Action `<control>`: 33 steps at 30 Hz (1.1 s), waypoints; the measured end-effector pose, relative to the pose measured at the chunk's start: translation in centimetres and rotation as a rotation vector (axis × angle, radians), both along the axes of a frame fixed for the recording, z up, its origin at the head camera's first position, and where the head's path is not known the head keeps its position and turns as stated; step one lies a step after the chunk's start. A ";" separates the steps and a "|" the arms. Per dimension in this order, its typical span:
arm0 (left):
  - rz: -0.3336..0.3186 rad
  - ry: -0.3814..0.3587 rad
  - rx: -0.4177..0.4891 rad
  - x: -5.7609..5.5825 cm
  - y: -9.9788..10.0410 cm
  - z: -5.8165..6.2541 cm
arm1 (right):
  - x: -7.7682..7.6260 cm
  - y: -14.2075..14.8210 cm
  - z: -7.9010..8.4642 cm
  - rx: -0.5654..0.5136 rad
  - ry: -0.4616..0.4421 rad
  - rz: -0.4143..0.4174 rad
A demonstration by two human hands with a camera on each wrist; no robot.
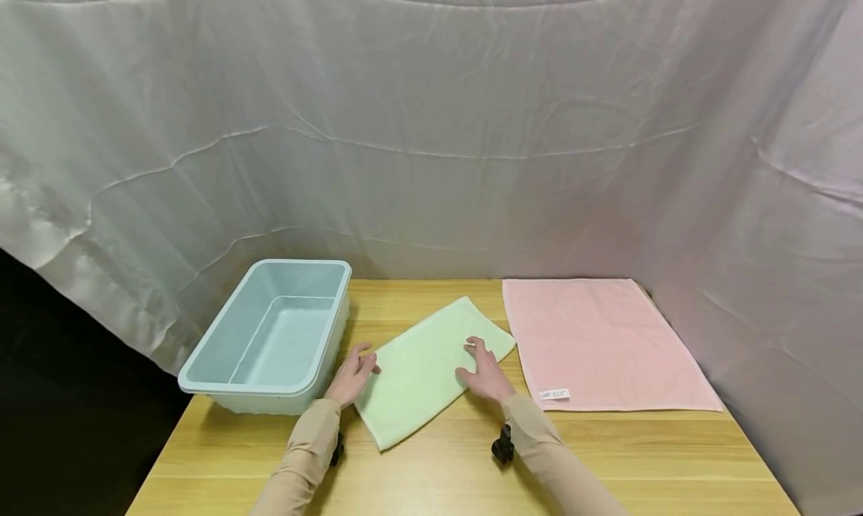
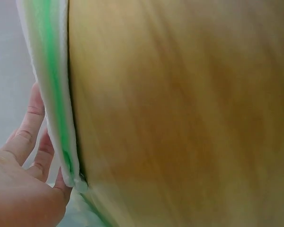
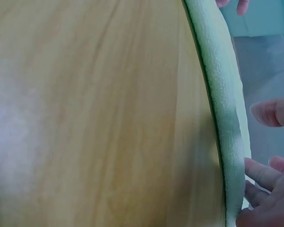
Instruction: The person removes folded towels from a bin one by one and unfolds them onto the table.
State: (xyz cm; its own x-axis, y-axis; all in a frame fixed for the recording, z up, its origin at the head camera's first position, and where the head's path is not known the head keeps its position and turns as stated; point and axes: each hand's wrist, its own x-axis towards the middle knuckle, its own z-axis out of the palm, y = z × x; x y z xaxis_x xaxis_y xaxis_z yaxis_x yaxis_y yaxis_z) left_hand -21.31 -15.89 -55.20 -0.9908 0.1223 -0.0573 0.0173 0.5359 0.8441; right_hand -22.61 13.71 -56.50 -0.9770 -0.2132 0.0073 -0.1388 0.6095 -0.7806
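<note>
A pale green towel (image 1: 431, 370), folded into layers, lies slanted on the wooden table. My left hand (image 1: 350, 377) is at its left end, beside the basin. In the left wrist view, that hand's loosely bent fingers (image 2: 29, 125) touch the towel's (image 2: 54, 94) face near the layered edge. My right hand (image 1: 487, 377) rests on the towel's right part, fingers spread. The right wrist view has its fingers (image 3: 262, 174) against the towel (image 3: 222, 94), with the thumb held apart from them. Neither hand visibly grips the cloth.
A light blue plastic basin (image 1: 192, 385) stands left of the towel, with nothing seen inside. On the right a pink towel (image 1: 600, 344) lies spread flat, a white label (image 1: 554, 395) at its near left corner. Grey curtains (image 1: 431, 126) hang behind and to the right of the table (image 1: 431, 486).
</note>
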 end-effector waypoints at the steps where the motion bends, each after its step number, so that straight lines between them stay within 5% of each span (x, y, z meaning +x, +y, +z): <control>1: -0.001 0.001 -0.001 0.0 0.0 0.0 | 0.0 0.0 0.0 0.004 0.008 0.007; 10: -0.003 -0.009 0.000 0.1 -0.2 0.2 | 1.9 -0.8 0.4 0.006 0.106 -0.078; 16: -0.009 -0.014 0.001 0.1 -0.3 0.2 | 2.8 -1.1 0.6 -0.006 0.093 -0.062; 33: -0.015 -0.035 0.030 0.6 -0.6 0.0 | 1.6 -0.8 0.2 -0.044 0.057 -0.065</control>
